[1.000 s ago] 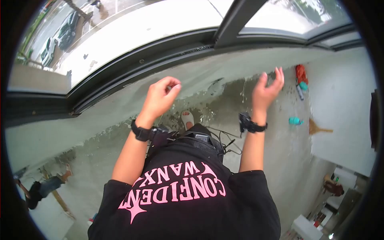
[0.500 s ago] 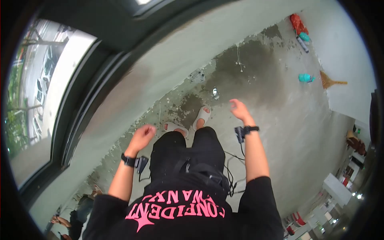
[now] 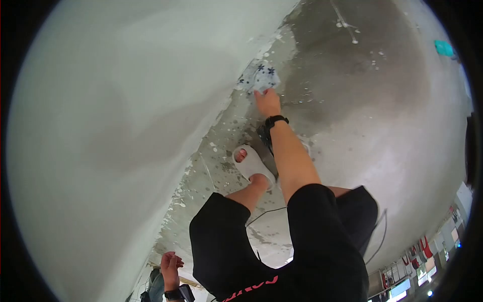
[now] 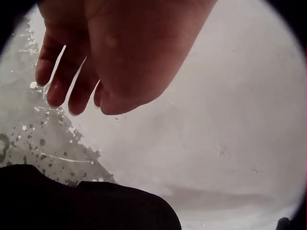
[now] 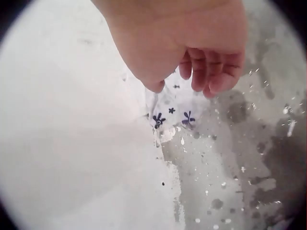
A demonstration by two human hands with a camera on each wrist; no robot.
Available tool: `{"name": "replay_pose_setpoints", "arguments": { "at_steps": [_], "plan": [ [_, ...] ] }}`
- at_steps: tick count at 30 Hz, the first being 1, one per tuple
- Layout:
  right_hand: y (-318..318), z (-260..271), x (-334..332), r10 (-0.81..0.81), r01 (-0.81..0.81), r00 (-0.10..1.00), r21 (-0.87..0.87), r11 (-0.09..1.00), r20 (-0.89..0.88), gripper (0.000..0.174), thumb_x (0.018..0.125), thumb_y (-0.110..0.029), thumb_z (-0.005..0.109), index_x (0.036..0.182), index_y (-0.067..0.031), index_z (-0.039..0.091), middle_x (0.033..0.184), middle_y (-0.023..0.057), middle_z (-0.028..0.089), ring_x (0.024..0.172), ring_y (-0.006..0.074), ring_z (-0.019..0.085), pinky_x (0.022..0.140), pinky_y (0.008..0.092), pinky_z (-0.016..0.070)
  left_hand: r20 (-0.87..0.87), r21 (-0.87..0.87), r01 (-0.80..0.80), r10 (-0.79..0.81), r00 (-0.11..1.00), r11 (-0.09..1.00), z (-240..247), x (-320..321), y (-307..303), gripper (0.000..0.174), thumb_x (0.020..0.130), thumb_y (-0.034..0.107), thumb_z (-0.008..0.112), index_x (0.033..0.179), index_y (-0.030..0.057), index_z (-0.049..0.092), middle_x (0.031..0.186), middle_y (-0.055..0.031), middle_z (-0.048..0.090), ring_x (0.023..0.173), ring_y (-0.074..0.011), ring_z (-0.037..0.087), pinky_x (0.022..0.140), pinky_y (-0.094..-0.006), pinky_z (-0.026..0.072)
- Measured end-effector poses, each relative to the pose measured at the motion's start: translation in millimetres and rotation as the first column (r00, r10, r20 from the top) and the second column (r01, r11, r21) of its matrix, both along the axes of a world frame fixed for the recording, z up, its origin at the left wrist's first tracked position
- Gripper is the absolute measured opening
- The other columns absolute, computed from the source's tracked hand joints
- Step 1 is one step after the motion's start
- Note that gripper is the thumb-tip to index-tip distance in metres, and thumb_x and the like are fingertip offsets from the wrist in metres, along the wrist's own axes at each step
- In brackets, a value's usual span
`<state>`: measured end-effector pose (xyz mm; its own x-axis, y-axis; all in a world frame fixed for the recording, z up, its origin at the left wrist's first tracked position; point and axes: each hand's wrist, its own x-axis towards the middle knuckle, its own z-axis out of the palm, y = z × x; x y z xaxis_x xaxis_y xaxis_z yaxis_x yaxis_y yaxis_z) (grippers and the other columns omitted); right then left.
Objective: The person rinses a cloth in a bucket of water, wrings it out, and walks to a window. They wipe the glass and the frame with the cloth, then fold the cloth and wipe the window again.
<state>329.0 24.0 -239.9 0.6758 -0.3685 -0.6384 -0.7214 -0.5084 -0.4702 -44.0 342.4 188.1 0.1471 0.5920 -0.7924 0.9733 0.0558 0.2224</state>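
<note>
A white cloth with dark blue flowers (image 3: 259, 75) lies crumpled on the wet concrete floor, right at the foot of a pale wall (image 3: 100, 126). My right hand (image 3: 267, 102) reaches down to it. In the right wrist view the thumb and curled fingers of that hand (image 5: 180, 84) pinch the top of the cloth (image 5: 175, 115). My left hand (image 3: 170, 264) hangs behind me at the lower left, away from the cloth. In the left wrist view the left hand (image 4: 79, 93) has relaxed, nearly straight fingers and holds nothing.
My foot in a white sandal (image 3: 251, 163) stands on the paint-speckled floor (image 3: 352, 100) just behind the right arm. A teal object (image 3: 444, 48) lies far off at the upper right. A thin cable (image 3: 266, 211) trails by my legs.
I have bent far down from standing at the window. The right hand dropped to the floor and took hold of the cloth. The left hand swung back behind me.
</note>
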Motion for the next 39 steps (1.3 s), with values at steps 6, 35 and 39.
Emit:
{"name": "replay_pose_setpoints", "arguments": {
  "at_steps": [6,35,39],
  "plan": [
    [47,-42,31,0.019,-0.019,1.0,-0.071,0.997,0.003,0.027,0.084,-0.03,0.06,0.094,-0.0044,0.059,0.096,0.0146,0.066,0.092,0.0331,0.065,0.079,0.0439,0.0512,0.169,0.129,-0.007,-0.015,0.986,0.992,-39,19,8,0.008,0.093,0.008,0.052,0.099,0.0043,0.054,0.074,-0.0028,0.056,0.065,-0.0106,0.055,0.06,-0.0243,0.047],
    [-47,853,-80,-0.269,-0.232,0.82,0.723,0.651,0.505,0.042,0.1,-0.041,0.044,0.086,-0.004,0.057,0.076,-0.0019,0.052,0.072,0.008,0.049,0.067,0.0233,0.0414,0.731,0.675,0.458,-0.61,-0.307,0.579,469,235,-152,0.013,0.077,0.011,0.072,0.089,0.0107,0.067,0.084,-0.0018,0.065,0.08,-0.0205,0.061,0.075,-0.0327,0.0485],
    [-43,888,-66,0.115,-0.203,0.977,0.936,0.287,0.177,0.049,0.098,-0.046,0.047,0.104,0.0013,0.058,0.094,0.0034,0.063,0.083,0.0095,0.058,0.077,0.0246,0.0474,0.797,-0.563,0.293,0.415,0.439,0.773,482,218,-141,0.018,0.095,0.018,0.057,0.09,0.0015,0.062,0.085,-0.0036,0.066,0.077,-0.0079,0.062,0.068,-0.023,0.0499]
  ]
}}
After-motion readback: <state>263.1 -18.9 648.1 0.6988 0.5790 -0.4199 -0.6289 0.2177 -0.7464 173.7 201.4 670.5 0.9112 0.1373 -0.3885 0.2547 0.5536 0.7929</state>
